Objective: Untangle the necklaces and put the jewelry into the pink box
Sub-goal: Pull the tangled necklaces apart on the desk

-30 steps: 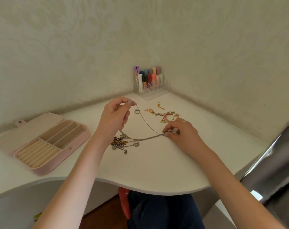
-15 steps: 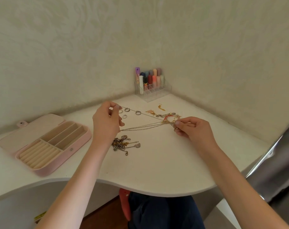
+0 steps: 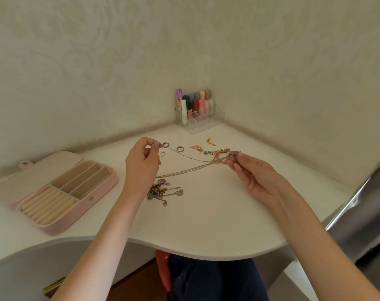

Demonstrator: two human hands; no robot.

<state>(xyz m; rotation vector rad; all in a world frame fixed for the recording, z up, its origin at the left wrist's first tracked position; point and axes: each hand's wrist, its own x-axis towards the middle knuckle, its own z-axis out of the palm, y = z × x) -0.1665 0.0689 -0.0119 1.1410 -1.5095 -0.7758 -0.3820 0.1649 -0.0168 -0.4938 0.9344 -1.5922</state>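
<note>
My left hand point(image 3: 142, 164) pinches one end of a thin silver necklace point(image 3: 191, 158) above the white desk. My right hand point(image 3: 254, 177) pinches the other end, so the chain stretches between them, with more silver strands point(image 3: 184, 171) sagging below. A tangled heap of chains and clasps point(image 3: 163, 192) lies on the desk under my left hand. Rings point(image 3: 180, 148) lie behind the chain. Gold earrings point(image 3: 196, 148) and a beaded bracelet with a red cord point(image 3: 217, 152) lie near my right fingertips. The pink box point(image 3: 80, 203) stands open at the left, its compartments showing nothing inside.
A clear organiser with several lipsticks point(image 3: 197, 111) stands in the wall corner. The desk's curved front edge point(image 3: 206, 256) runs above my lap. A grey metallic surface point(image 3: 367, 205) rises at the right edge.
My hands have lifted and drawn apart, pulling the silver chain taut. The right hand moved right and turned palm up; the left moved up and left.
</note>
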